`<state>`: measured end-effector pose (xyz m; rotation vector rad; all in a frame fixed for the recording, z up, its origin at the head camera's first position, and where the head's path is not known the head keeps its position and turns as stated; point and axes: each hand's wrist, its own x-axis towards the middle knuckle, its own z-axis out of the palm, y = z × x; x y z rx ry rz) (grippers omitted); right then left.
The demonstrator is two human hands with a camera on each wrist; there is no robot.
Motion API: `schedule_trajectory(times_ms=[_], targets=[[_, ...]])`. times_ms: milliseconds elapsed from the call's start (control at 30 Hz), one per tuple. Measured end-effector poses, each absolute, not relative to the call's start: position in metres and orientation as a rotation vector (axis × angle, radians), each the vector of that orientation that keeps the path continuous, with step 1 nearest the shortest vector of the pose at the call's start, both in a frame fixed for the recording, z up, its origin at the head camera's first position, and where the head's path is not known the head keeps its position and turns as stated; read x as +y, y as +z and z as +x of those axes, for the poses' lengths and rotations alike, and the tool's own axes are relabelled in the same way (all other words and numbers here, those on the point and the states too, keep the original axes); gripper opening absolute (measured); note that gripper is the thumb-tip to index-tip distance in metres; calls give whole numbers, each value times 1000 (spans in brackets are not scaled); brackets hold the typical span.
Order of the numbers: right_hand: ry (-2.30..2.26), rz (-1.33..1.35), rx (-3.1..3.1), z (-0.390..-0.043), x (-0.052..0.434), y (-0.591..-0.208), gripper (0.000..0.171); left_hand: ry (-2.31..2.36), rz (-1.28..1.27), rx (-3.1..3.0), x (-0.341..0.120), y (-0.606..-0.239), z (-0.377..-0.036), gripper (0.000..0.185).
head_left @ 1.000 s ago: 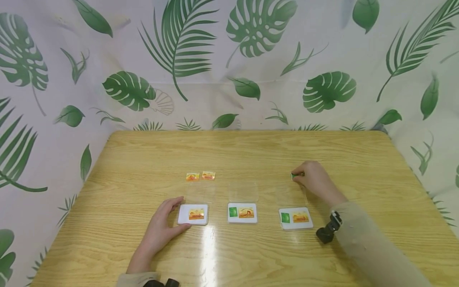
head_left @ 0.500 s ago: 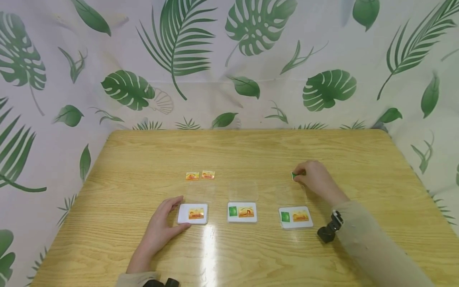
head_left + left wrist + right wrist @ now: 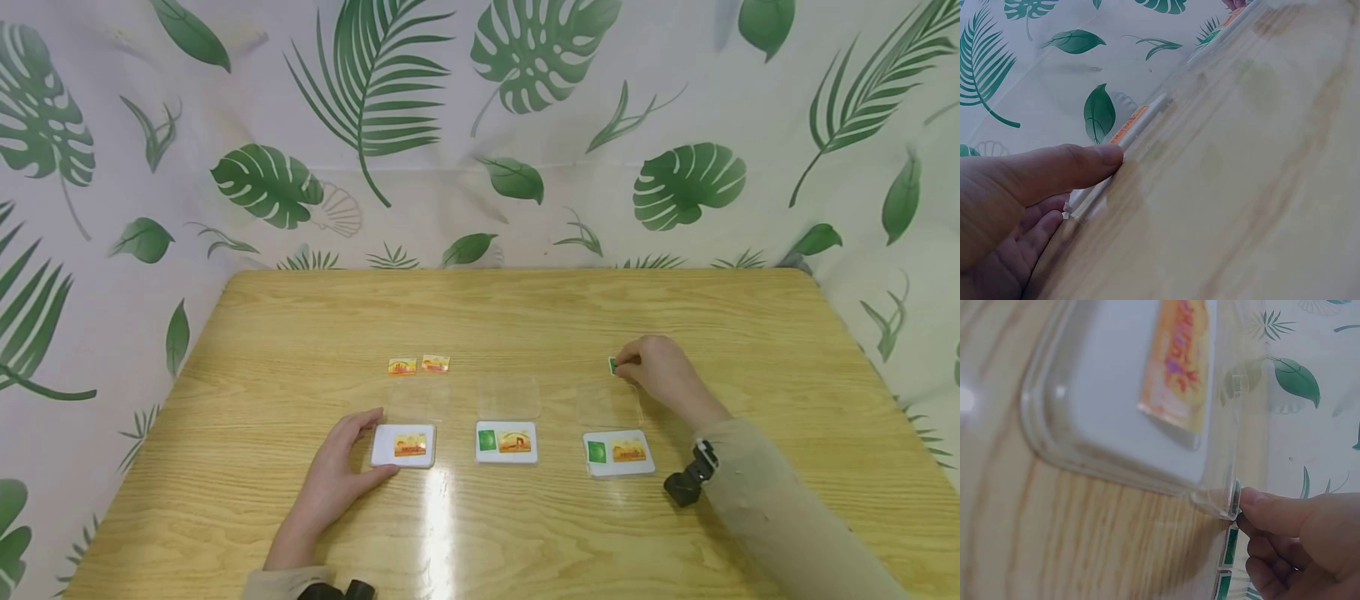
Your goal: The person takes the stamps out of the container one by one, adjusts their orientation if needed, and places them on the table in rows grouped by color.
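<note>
Wooden bench (image 3: 525,325), pale and grained, stands before a white backdrop cloth (image 3: 480,125) printed with green leaves. On it, in a row near the person, lie three clear plastic card cases, each open with its transparent lid folded back away from the person. The left case (image 3: 403,445) holds a white card with an orange picture; the middle case (image 3: 506,442) and the right case (image 3: 618,454) each hold a white card with a green square and an orange picture.

The left hand (image 3: 337,479) rests on the bench against the left case, thumb on its far corner and fingers curled along its near left edge, steadying it; the left wrist view shows the thumb (image 3: 1079,165) pressed to the case's rim.

The right hand (image 3: 656,371) reaches past the right case, its fingers drawn together in a pinch on a small green card piece (image 3: 613,365) at the far corner of that case's lid; the right wrist view shows the thumb tip (image 3: 1260,503) against the lid's edge.

Two small orange card pieces (image 3: 418,365) lie side by side just beyond the left case's lid.
</note>
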<state>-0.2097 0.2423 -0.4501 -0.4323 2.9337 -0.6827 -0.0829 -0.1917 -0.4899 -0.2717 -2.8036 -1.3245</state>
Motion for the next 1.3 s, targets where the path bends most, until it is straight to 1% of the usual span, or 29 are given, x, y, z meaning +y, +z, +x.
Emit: schedule_trajectory(times_ms=[467,833,1100,1300], targets=[[-651,-388,2928,-210,239,-450,5,-1315,-292,-2799,-192,-488,-83,70],[-647,-428,2955,-210,238,-449,5,-1317,-296,-2787,-193,-490,-83,71],[-672,-414,2987,-209,232,-441,8,-1319,-289,-2794,-192,-490,-83,71],[-737,-461,2997,-204,212,-432,12,-1318,-285,-2805,-192,-491,-84,70]])
